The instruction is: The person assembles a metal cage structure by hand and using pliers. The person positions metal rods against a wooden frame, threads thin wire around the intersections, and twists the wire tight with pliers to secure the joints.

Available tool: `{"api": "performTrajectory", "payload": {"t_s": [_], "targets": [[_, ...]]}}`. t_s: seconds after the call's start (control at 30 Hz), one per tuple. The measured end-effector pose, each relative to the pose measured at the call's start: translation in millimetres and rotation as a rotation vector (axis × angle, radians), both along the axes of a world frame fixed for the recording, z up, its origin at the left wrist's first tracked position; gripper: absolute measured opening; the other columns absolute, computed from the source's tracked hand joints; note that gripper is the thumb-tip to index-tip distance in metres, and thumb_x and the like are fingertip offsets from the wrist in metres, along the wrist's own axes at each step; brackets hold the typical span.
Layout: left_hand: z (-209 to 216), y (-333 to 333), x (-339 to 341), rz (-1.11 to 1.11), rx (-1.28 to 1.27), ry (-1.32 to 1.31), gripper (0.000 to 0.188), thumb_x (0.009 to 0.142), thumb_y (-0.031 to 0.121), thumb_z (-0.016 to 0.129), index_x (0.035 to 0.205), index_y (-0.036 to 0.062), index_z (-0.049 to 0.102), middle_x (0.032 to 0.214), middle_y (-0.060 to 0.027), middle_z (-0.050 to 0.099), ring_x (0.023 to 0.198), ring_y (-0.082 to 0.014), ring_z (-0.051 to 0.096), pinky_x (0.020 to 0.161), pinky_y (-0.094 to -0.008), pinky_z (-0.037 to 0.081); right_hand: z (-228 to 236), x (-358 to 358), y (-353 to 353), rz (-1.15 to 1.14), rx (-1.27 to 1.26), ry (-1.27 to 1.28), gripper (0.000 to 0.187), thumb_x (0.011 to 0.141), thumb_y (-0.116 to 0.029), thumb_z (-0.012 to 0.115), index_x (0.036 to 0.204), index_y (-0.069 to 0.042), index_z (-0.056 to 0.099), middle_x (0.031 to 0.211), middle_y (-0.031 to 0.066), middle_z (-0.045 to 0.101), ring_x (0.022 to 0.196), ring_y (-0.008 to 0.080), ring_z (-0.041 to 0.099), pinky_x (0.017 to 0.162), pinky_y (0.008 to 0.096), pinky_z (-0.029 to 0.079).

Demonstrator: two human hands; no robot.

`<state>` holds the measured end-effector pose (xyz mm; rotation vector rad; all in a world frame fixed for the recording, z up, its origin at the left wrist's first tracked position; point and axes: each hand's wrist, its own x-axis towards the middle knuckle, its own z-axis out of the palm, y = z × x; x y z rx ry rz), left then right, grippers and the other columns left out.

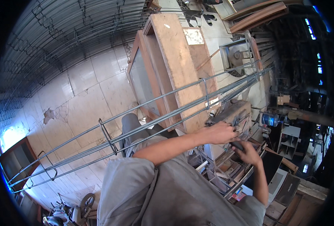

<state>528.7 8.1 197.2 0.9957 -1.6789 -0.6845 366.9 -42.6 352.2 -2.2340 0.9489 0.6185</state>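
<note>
A long cage of thin steel rods [155, 130] with rectangular wire hoops runs slantwise across the view, from lower left to upper right. Beside its right part my left hand [222, 132] is closed near a worn wooden block [237, 113] with metal pieces on it; what its fingers hold is hidden. Just right of it and nearer to me, my right hand [248, 153] is wrapped round a dark handle [237, 145]. The other end of that tool is hidden about my left hand, so its kind does not show.
A wooden cabinet [176, 56] with a glass pane stands beyond the cage. Many bent steel frames [61, 34] are stacked at upper left. Cluttered shelving [227, 169] lies below my hands. A motorcycle [73, 211] is at lower left, a blue water bottle [270, 119] at right.
</note>
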Motion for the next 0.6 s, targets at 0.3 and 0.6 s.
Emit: {"api": "performTrajectory", "payload": {"t_s": [0.3,0.6], "targets": [[36.5,-53.6,72.7,0.356,0.545,1.170,0.056,0.107,0.054,0.032,0.086,0.0066,0.054,0.065,-0.0034,0.046,0.056,-0.0159,0.042,0.053,-0.0277,0.037,-98.4,-86.5,82.1,-0.384,0.303,-0.330,0.047,0.094,-0.014,0.070,0.138,-0.005,0.057,0.116,0.0062,0.066,0.097,0.0169,0.061,0.086,0.0308,0.051],[65.9,-35.8,81.1,0.114,0.478,1.512,0.052,0.101,0.063,0.039,0.098,0.0124,0.049,0.071,0.0045,0.035,0.058,-0.0071,0.029,0.052,-0.0220,0.025,-176.3,-96.2,88.6,-1.119,0.488,-0.709,0.038,0.103,-0.030,0.055,0.132,-0.005,0.059,0.090,0.0007,0.061,0.068,0.0082,0.050,0.058,0.0245,0.043]]}}
